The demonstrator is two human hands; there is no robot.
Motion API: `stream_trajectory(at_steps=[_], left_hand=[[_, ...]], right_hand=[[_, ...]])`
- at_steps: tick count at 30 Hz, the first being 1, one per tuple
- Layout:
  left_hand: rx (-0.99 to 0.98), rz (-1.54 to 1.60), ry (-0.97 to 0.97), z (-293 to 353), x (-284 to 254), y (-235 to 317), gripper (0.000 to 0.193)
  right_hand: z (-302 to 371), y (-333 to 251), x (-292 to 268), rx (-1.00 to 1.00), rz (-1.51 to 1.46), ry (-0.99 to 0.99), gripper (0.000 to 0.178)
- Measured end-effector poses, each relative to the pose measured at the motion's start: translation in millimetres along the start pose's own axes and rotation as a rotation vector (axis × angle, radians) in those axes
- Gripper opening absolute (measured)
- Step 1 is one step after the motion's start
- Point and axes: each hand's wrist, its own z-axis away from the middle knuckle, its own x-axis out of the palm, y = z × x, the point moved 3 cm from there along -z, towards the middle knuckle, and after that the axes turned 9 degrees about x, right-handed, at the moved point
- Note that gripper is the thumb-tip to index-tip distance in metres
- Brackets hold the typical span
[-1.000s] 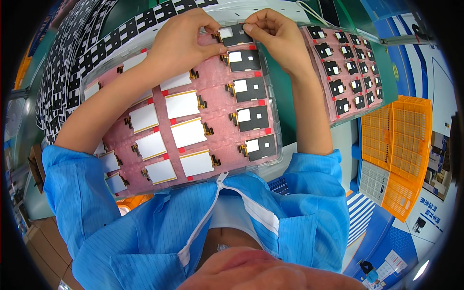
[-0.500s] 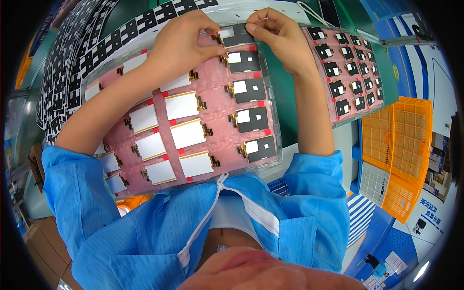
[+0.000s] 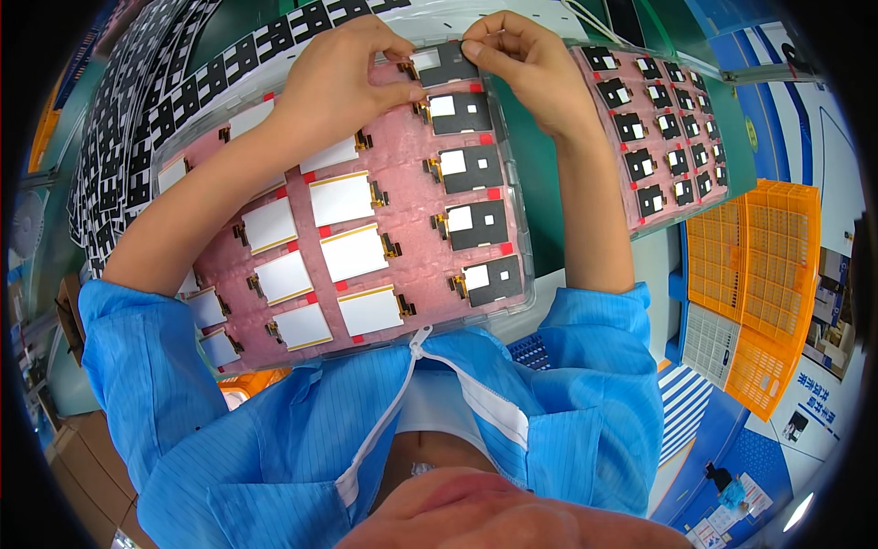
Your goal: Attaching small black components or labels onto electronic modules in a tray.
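Observation:
A clear tray with a pink liner (image 3: 412,169) lies before me, holding several flat display panels with short ribbon connectors. Those in its right column carry black cut-out stickers, such as this covered panel (image 3: 474,171); the others show plain white backs, like this white panel (image 3: 355,253). At the far end of the right column, my left hand (image 3: 343,78) has thumb and forefinger at opposite edges of the top display panel (image 3: 427,61), by its connector end. My right hand (image 3: 526,73) pinches the right corner of that panel's black sticker (image 3: 455,64). The pinched edge is partly hidden by fingertips.
Right of the tray, a second pink-lined tray (image 3: 651,137) holds several black-covered panels on the green table (image 3: 535,188). Sheets of black stickers (image 3: 242,59) lie beyond and left. An orange basket (image 3: 764,274) stands lower right, and cardboard boxes (image 3: 87,467) are lower left.
Both hands stay at the top panel with nearly the same grip. The right fingertips have shifted very slightly to the left along the sticker's corner.

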Motion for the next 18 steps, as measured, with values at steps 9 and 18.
stream_trajectory(at_steps=[9,18], left_hand=[[0.001,0.005,0.004,0.3,0.6,-1.1,0.033],[0.014,0.015,0.000,-0.2,0.6,0.0,0.033]], right_hand=[[-0.8,-0.7,0.6,-0.010,0.000,-0.018,0.010],[0.8,-9.8,11.0,0.028,-0.149,-0.058,0.003]])
